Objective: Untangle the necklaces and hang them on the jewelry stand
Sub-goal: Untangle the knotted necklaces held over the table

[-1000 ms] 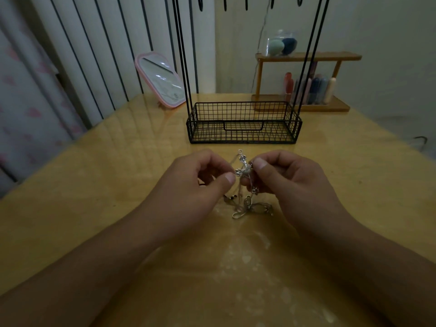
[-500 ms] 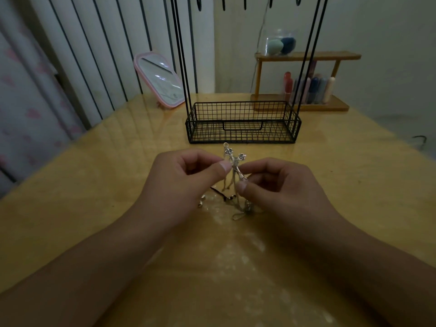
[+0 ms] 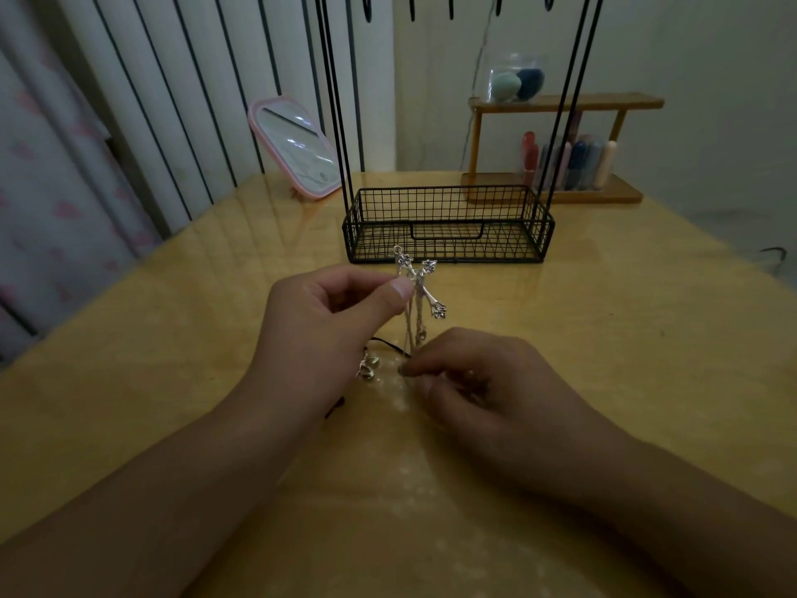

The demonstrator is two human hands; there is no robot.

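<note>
Silver necklaces [image 3: 417,295] in a tangle at frame centre, above the table [image 3: 172,321]. Left hand [image 3: 327,334] pinches the upper charms between thumb and forefinger. Right hand [image 3: 483,381], lower, fingers curled, pinches the chains' bottom end. Stand [image 3: 448,226] just behind, black wire basket base.

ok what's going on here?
A person is untangling necklaces over the table. The left hand pinches the silver pendants up; the right hand pinches the chains lower down, near the tabletop. A black cord trails between the hands. Nothing hangs on the stand behind, as far as the frame shows; its hooks are mostly cut off.
</note>
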